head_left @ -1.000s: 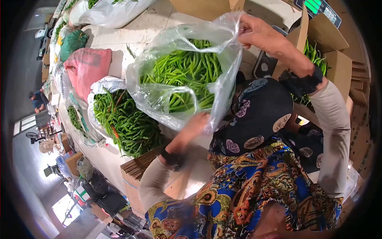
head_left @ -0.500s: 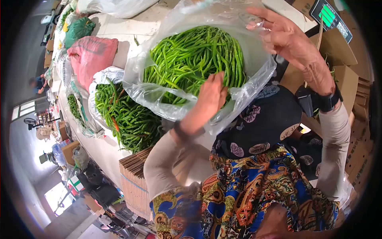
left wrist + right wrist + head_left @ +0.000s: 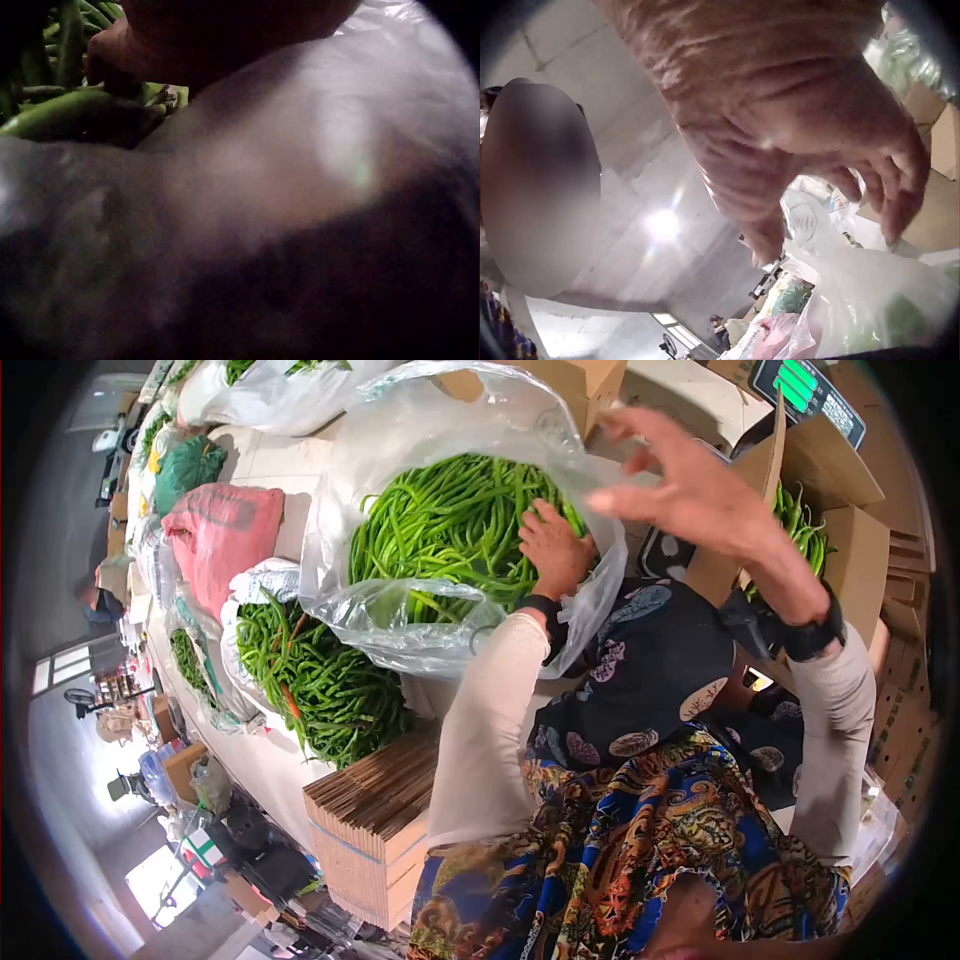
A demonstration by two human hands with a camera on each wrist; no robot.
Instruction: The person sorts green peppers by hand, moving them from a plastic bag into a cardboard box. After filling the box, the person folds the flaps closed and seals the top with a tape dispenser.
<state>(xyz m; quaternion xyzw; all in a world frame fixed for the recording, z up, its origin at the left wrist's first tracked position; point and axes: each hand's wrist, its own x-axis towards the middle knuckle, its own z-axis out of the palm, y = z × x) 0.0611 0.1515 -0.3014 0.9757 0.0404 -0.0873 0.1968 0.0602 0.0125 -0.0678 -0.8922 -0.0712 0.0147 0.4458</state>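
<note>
A clear plastic bag [image 3: 340, 530] stands wide open, filled with long green peppers [image 3: 450, 525]. The left hand [image 3: 556, 550] lies on the peppers at the bag's near right side, fingers spread and slightly bent. In the left wrist view part of that hand [image 3: 225, 37] is beside peppers [image 3: 67, 112], much of it dark and blurred. Above the bag's right edge the right hand [image 3: 690, 490] is raised with fingers apart, holding nothing. The right wrist view shows this hand [image 3: 780, 127] with its fingers spread over the plastic bag [image 3: 855, 292].
Left of the bag are a pile of darker peppers [image 3: 320, 680], a pink sack [image 3: 225, 540] and a green sack [image 3: 190, 470]. Flattened cartons [image 3: 370, 810] are stacked at the near edge. At right stand an open carton [image 3: 855, 550] with peppers and a scale display [image 3: 805, 395].
The left hand has gone from the bag's near edge onto the peppers. The right hand has let go of the bag's rim, and the bag's far side now stands up.
</note>
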